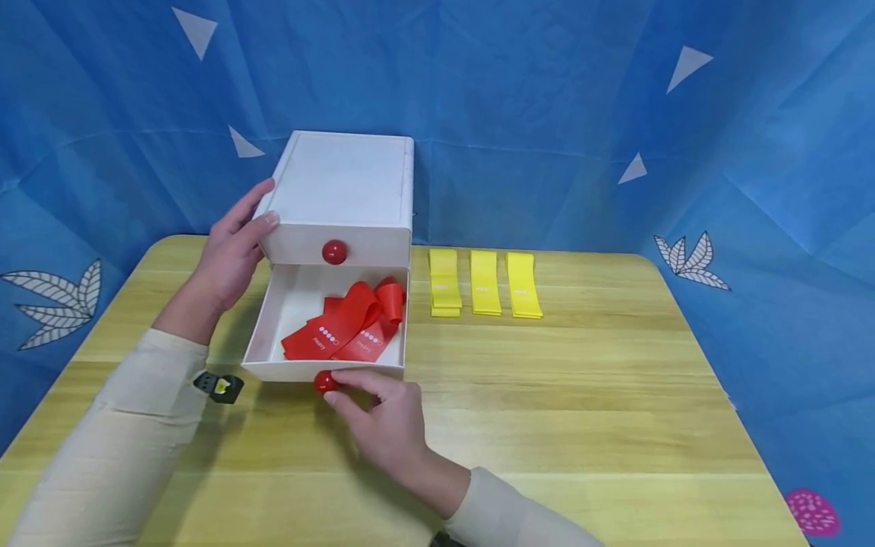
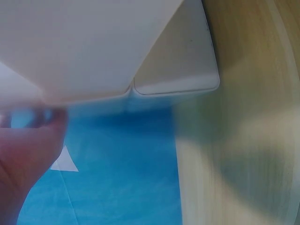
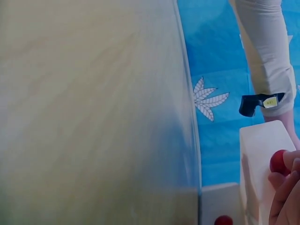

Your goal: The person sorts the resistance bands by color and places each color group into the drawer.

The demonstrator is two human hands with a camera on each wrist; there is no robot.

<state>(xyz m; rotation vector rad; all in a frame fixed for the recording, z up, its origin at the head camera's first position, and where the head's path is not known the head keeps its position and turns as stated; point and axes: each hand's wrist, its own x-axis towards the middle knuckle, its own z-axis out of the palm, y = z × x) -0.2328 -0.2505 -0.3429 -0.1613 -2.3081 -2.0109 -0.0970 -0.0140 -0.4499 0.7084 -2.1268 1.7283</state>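
Note:
A small white drawer cabinet (image 1: 345, 178) stands on the table with its lower drawer (image 1: 283, 371) pulled out. My right hand (image 1: 393, 425) pinches that drawer's round red knob (image 1: 323, 381) between thumb and fingers; the same knob (image 3: 278, 162) shows in the right wrist view. Inside lie red folded bands (image 1: 324, 334) with white dots and the print "Heavy", overlapping each other. The left hand (image 1: 229, 254) rests against the cabinet's upper left side, its thumb at the front corner and its fingers farther back. The upper drawer (image 1: 290, 243), with a red knob (image 1: 334, 252), is closed.
To the right of the cabinet, three folded yellow bands (image 1: 445, 279) lie in a row on the wooden table (image 1: 581, 395). Behind the table hangs a blue cloth (image 1: 519, 99) with white triangles and leaf prints. Each sleeve ends near a black wrist device (image 1: 220, 387).

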